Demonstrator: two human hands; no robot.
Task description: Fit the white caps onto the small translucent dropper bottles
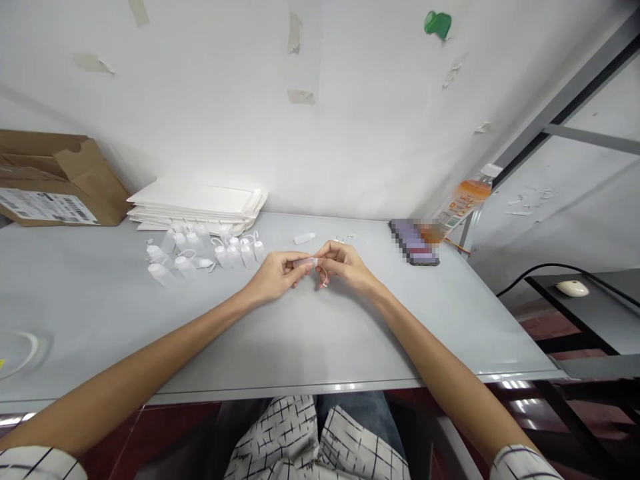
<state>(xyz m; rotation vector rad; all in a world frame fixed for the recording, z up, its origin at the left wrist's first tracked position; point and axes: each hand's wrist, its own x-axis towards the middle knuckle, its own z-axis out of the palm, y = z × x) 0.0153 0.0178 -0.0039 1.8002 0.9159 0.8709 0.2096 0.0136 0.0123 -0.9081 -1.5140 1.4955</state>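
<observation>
Over the middle of the grey table, my left hand is closed on the body of a small translucent bottle, which lies sideways between my hands. The fingers of my right hand pinch its white neck end, where a thin strap with a small cap hangs down. Just behind my hands a similar small bottle lies on its side. To the left stand several translucent bottles with looped straps, and a few are tilted or lying down.
Behind the bottles is a stack of white envelopes, with an open cardboard box at the far left. A phone and an orange drink bottle are at the right. A round clear object sits at the left edge.
</observation>
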